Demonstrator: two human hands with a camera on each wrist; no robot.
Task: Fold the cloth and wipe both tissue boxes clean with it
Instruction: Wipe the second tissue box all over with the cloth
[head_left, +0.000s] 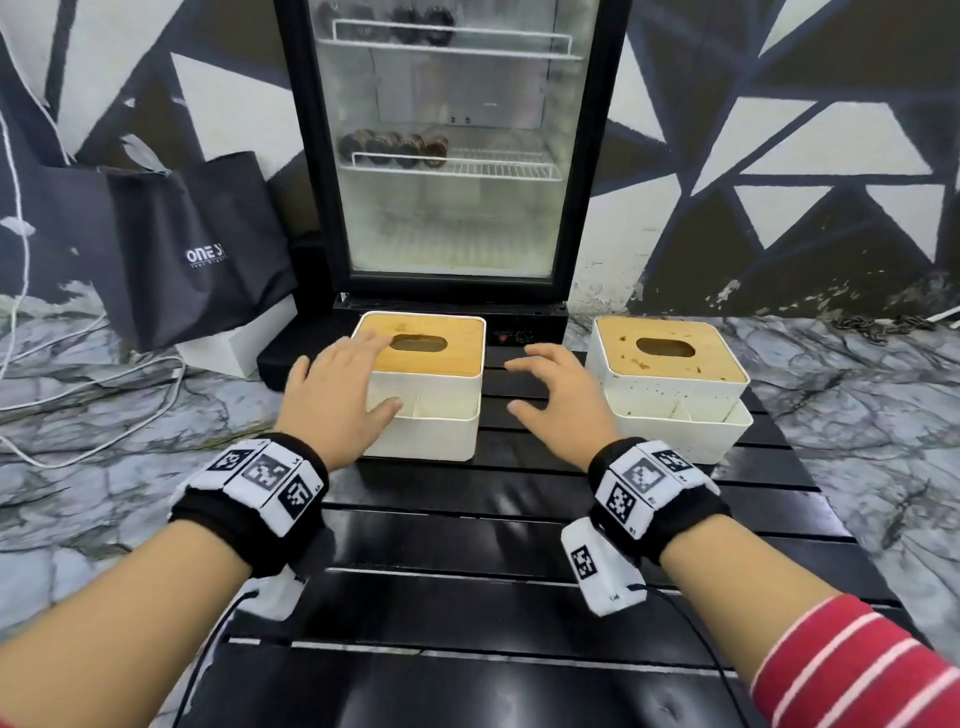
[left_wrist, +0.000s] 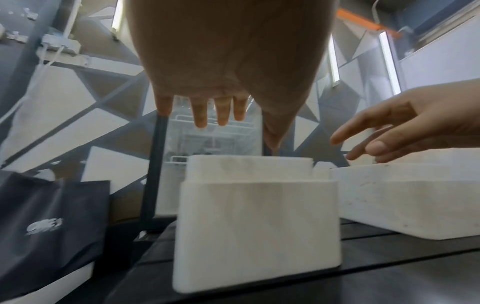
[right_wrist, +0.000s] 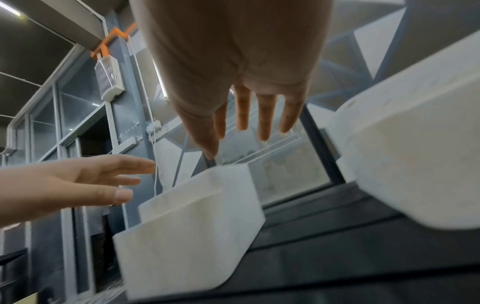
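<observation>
Two white tissue boxes with bamboo lids stand on the black slatted table (head_left: 467, 545). The left tissue box (head_left: 441, 415) (left_wrist: 257, 226) (right_wrist: 187, 232) has a clean-looking lid. The right tissue box (head_left: 675, 395) (left_wrist: 415, 201) (right_wrist: 415, 164) shows brown specks on lid and side. My left hand (head_left: 337, 395) (left_wrist: 228, 115) (right_wrist: 85, 181) hovers with straight fingers over the left box's near-left corner. My right hand (head_left: 550, 400) (right_wrist: 249, 127) (left_wrist: 384, 135) is spread over the gap between the boxes, holding nothing. No cloth is in view.
A glass-door fridge (head_left: 447, 156) stands right behind the boxes. A black tote bag (head_left: 197, 249) and a white box (head_left: 228, 348) sit at the left, with white cables (head_left: 104, 384) on the marble floor. The table's near half is bare slats.
</observation>
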